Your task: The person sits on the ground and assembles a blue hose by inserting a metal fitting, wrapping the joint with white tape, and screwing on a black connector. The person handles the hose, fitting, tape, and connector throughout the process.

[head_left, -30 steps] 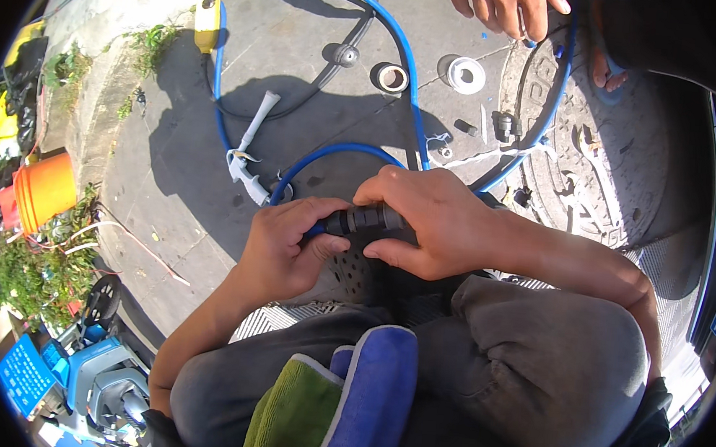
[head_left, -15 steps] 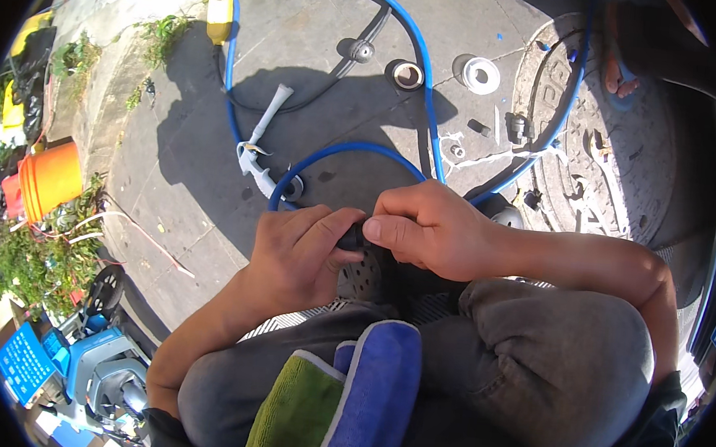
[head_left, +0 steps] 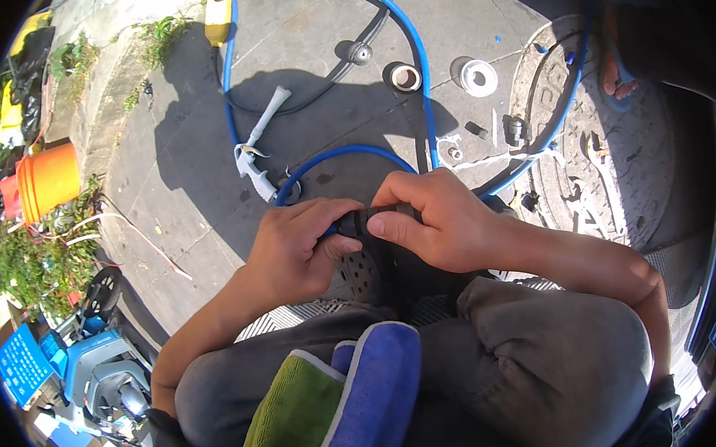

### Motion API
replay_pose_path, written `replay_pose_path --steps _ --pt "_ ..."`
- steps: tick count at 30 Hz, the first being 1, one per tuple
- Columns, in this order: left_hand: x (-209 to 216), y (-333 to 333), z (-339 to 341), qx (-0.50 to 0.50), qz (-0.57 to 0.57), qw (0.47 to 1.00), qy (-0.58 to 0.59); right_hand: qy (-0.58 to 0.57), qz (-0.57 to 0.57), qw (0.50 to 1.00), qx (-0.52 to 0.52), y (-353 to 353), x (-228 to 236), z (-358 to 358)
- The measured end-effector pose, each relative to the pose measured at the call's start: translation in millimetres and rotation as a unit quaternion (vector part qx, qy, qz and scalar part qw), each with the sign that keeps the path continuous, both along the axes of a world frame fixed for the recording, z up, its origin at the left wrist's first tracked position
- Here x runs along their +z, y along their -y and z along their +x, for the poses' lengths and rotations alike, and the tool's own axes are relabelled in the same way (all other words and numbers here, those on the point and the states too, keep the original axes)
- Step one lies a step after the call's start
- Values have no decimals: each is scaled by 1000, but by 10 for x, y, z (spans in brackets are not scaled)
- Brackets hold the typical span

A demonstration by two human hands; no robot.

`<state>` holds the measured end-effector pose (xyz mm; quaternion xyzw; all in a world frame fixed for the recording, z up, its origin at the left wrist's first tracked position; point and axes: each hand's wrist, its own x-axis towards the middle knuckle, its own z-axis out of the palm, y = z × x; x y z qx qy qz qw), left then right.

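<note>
Just above my knees, my left hand (head_left: 289, 247) is closed around the end of a blue hose and a black hose connector (head_left: 349, 224). My right hand (head_left: 438, 221) pinches the connector's other side, thumb on top and fingers curled behind. Much of the connector is hidden by my fingers. The blue hose (head_left: 351, 149) arches over the ground just beyond my hands. A pale grey spray gun (head_left: 252, 165) lies past my left hand, its nozzle pointing away.
Beyond my right hand lie tape rolls (head_left: 479, 77), a black fitting (head_left: 514, 131) and wrenches (head_left: 604, 180) on a manhole cover (head_left: 644, 162). An orange bucket (head_left: 48, 182) stands left among plants. Towels (head_left: 373, 401) hang over my lap. Another person's foot (head_left: 617, 80) is at far right.
My hands have shifted slightly and turned, so more of the black connector and a bit of blue hose show between them. The hose loop has moved a little.
</note>
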<state>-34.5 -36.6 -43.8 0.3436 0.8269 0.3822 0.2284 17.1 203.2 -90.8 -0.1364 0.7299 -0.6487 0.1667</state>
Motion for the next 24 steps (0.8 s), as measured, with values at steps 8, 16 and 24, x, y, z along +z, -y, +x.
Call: replay_pose_path --steps 8,16,24 --pt "107 2 -24 41 -48 986 154 -216 67 974 4 -26 -62 -111" --pt "126 15 28 4 -22 996 90 -25 -60 998 -12 62 -42 135" --pt "26 36 152 -72 -15 993 -93 482 -295 825 -14 77 -42 164"
